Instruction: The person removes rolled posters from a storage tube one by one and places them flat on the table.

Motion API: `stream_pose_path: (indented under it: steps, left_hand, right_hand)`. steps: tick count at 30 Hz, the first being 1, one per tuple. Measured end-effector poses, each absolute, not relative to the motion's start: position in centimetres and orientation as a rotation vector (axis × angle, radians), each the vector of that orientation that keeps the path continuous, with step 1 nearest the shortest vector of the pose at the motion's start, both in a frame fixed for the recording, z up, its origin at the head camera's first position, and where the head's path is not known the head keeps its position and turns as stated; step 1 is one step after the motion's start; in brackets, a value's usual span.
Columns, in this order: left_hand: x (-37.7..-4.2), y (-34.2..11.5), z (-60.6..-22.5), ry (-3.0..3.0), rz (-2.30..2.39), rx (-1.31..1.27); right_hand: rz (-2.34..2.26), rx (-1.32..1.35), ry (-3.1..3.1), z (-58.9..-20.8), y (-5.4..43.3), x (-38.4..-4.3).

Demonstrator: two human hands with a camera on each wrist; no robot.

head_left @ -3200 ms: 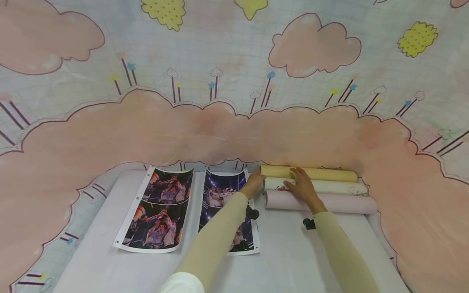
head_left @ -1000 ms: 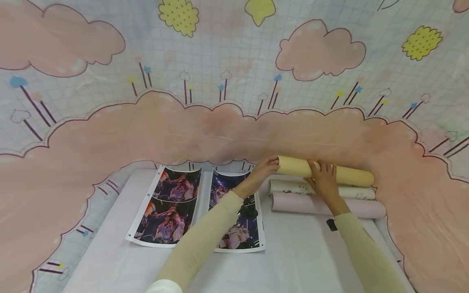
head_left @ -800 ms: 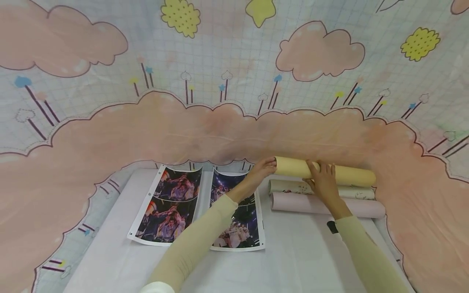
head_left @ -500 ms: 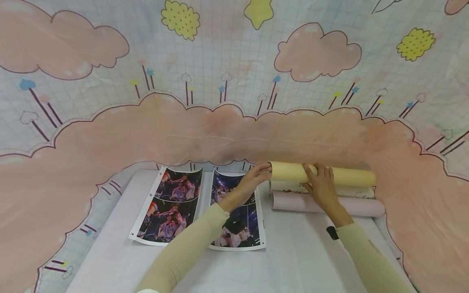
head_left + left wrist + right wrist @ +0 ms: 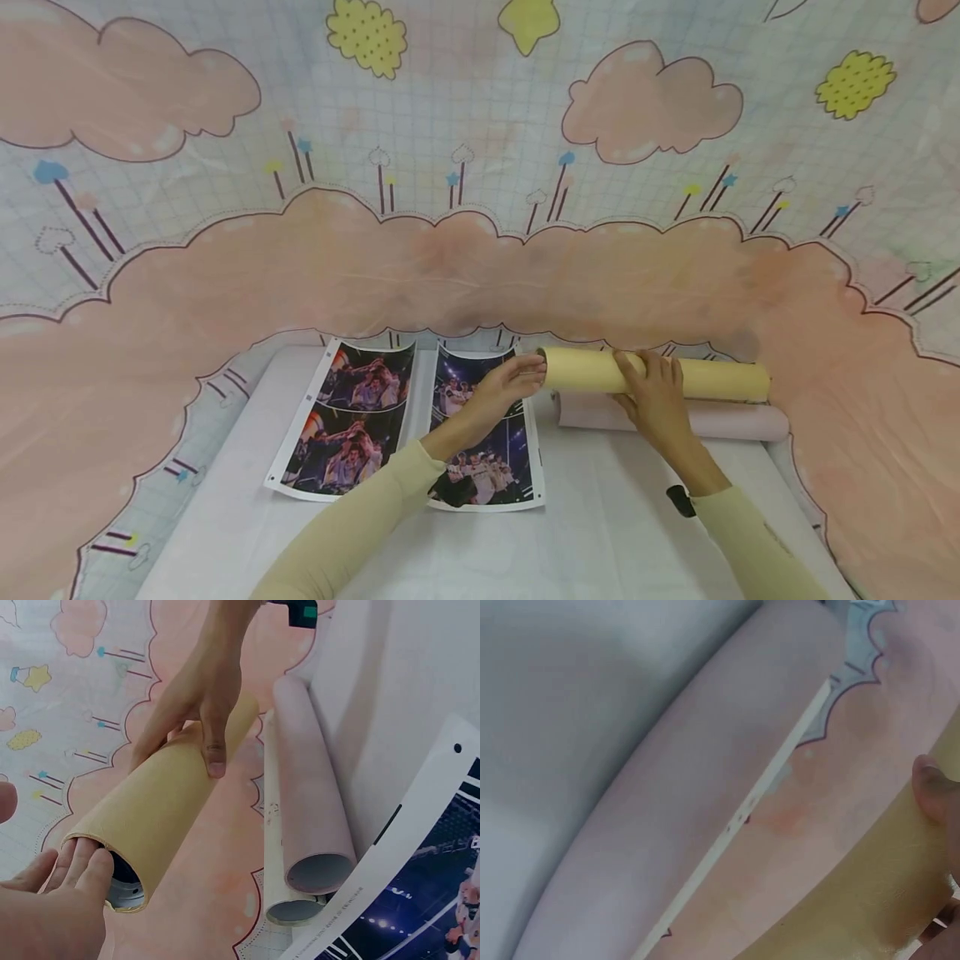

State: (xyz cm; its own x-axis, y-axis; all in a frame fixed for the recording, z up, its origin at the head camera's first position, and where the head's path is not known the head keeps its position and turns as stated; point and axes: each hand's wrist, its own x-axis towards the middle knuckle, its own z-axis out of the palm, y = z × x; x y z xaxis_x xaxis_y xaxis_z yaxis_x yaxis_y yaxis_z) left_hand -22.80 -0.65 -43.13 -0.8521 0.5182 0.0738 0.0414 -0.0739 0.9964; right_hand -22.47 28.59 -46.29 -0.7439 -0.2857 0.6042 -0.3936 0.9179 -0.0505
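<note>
A yellow wallpaper roll (image 5: 581,370) is held above the table's back right, apart from the rolls beneath. My right hand (image 5: 660,400) grips it around the middle, thumb on the near side in the left wrist view. At its left end is my left hand (image 5: 487,404); in the left wrist view its fingers (image 5: 79,862) reach straight into the tube's mouth, the thumb apart. Below lies a pale pink roll (image 5: 675,417). A cream roll with a small print (image 5: 271,817) lies alongside the pink one, mostly hidden in the head view.
Two printed photo sheets, a left sheet (image 5: 341,425) and a right sheet (image 5: 487,458), lie on the white table (image 5: 585,525); my left forearm crosses above the right one. A cartoon cloud backdrop (image 5: 450,275) rises behind the table and hangs down its sides.
Both hands have lifted the yellow roll from the back of the row. Over the last second it has come lower and nearer, now hiding the cream roll in the head view.
</note>
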Motion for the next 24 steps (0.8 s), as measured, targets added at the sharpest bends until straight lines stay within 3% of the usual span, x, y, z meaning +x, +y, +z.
stream_pose_path:
  steps: [24]
  left_hand:
    - [-18.7,-5.3,-45.9,1.868,1.897,0.567]
  right_hand:
    - [0.182,0.491,-2.639,-48.1,25.3,-17.4]
